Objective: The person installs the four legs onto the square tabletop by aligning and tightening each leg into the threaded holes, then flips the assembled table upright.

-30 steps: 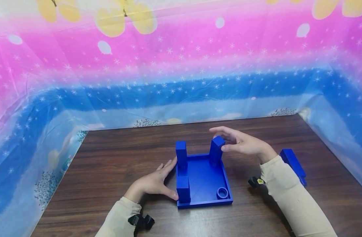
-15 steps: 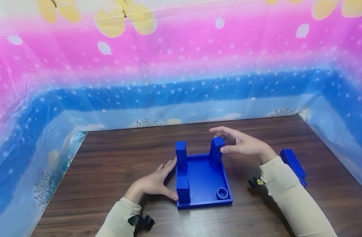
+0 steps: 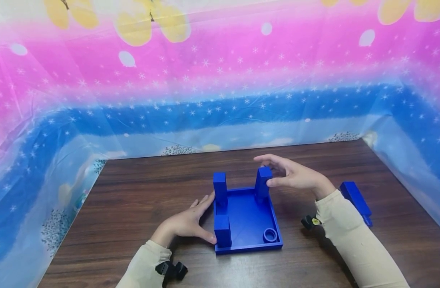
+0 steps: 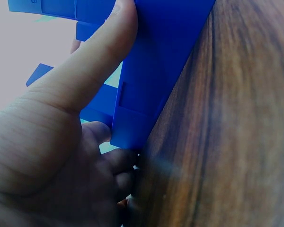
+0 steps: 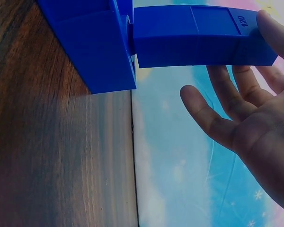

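In the head view, we saw the far-right post (image 3: 261,191) rising roughly upright from the far right corner of the blue tray (image 3: 249,249), directly left of the right hand (image 3: 295,175). That hand was much the nearer one and pinched the post near its top. The left hand (image 3: 185,222) lay along the tray's left side, its fingers spread and gripping nothing. The loose post (image 3: 355,199) lay on the desk (image 3: 151,184), right of the right hand and partly behind the sleeve (image 3: 353,236), its long axis slanting from far left to near right. We counted four posts: that one, the far-right one, the far-left post (image 3: 220,188) and the near-left post (image 3: 223,233). There was one tray and one uncovered ring (image 3: 270,235), in the near right corner.

In the left wrist view, we found the thumb straight against the blue parts; whether its tip met post or wall, we could not tell.

In the right wrist view, one post ran crosswise, marked 120, the thumb at its upper end and fingers behind.
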Available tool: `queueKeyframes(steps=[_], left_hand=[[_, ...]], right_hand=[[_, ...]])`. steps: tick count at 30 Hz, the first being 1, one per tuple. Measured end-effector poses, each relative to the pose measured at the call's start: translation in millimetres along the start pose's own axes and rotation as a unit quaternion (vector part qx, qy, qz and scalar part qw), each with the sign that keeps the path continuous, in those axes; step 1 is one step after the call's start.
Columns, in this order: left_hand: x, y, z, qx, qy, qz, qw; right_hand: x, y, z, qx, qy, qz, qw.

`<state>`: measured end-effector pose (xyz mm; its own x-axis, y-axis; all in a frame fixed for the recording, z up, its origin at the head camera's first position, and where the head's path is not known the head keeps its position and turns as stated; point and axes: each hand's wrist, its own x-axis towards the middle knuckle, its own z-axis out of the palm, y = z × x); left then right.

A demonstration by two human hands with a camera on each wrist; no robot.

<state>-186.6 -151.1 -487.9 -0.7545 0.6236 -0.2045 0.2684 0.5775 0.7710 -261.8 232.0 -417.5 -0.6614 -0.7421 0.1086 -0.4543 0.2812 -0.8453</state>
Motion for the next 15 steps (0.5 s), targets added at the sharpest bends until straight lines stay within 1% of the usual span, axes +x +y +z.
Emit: queueKeyframes(steps=[4,7,10,15], left_hand=[[-0.4,2.5,-0.5,0.0,0.0,0.004,1.0],[-0.7,3.5,-0.7,0.002,0.0,0.0,1.0],[-1.2,4.6,-0.9,0.006,-0.002,-0.01,0.9999],[-1.2,5.2,-0.3,0.004,-0.001,-0.016,0.9999]], right_hand=[[-0.6,-1.9,0.2,-0.001,0.001,0.002,1.0],[-0.4,-1.5,0.3,-0.003,-0.001,0.002,1.0],[-0.4,-1.2,0.5,-0.006,-0.001,0.002,1.0],[-0.8,-3.2,1.6,-0.001,0.001,0.006,1.0]])
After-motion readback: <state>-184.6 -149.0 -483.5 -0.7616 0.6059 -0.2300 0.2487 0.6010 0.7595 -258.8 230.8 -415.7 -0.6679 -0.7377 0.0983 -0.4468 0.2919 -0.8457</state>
